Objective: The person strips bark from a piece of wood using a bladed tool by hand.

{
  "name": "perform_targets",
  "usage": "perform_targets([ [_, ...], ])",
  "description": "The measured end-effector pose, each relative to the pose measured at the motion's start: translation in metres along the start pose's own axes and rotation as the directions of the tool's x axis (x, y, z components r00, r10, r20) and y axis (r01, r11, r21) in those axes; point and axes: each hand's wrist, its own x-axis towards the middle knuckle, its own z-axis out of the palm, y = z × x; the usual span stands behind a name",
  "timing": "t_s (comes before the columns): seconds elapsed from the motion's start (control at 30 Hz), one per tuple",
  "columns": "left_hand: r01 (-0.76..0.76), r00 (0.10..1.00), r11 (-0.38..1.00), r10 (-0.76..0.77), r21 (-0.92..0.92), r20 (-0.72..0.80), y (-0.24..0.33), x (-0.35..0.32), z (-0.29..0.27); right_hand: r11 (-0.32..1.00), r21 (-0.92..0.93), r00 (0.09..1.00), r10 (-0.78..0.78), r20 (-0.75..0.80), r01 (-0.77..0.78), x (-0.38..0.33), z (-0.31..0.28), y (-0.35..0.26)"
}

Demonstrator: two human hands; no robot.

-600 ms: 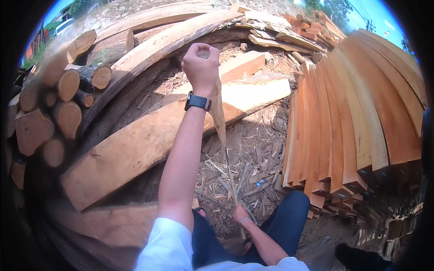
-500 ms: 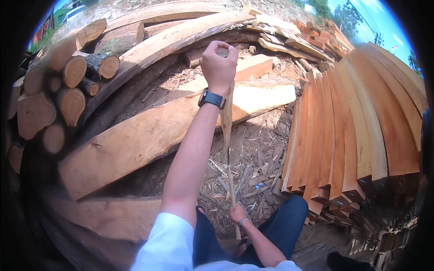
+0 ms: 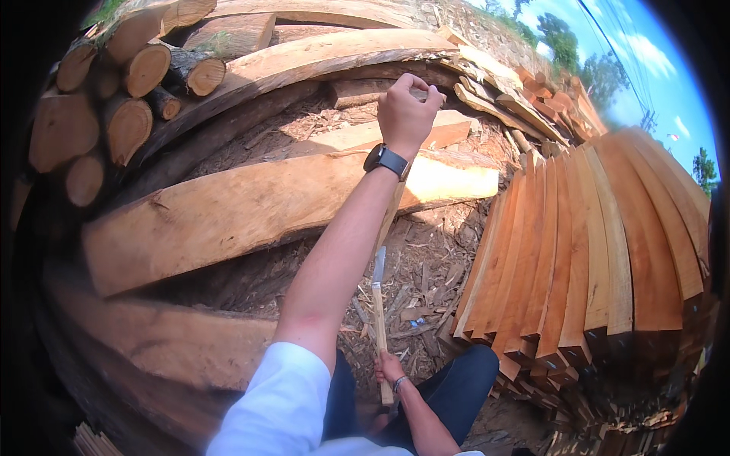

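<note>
My left hand, a dark watch at its wrist, is raised ahead with the fingers curled closed round the upper end of a narrow wooden strip. The strip hangs down behind my forearm, which hides part of it. Low between my knees, my right hand grips the pale wooden handle of a bladed tool. Its short metal blade points up at the strip's lower end; whether they touch I cannot tell.
Beyond my left arm lies a thick sawn slab, with another slab nearer. Cut logs are piled at the far left. Stacked planks stand close on the right. Wood chips and bark cover the ground.
The view has tilted and shifted, so the planks sit lower. The tool's blade now shows its flat side rather than a thin edge. Both hands keep their holds.
</note>
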Motion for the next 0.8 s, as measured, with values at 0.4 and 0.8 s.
perform_targets([
  [0.4, -0.035, 0.997, 0.998, 0.039, 0.058, -0.070, 0.000, 0.002, -0.007, 0.755, -0.438, 0.772, -0.608, -0.187, 0.489, -0.090, 0.026, -0.081],
  [0.8, -0.042, 0.997, 0.997, 0.046, 0.069, -0.065, -0.002, 0.002, -0.006, 0.439, -0.879, 0.690, -0.696, -0.200, 0.188, -0.074, 0.029, -0.050],
])
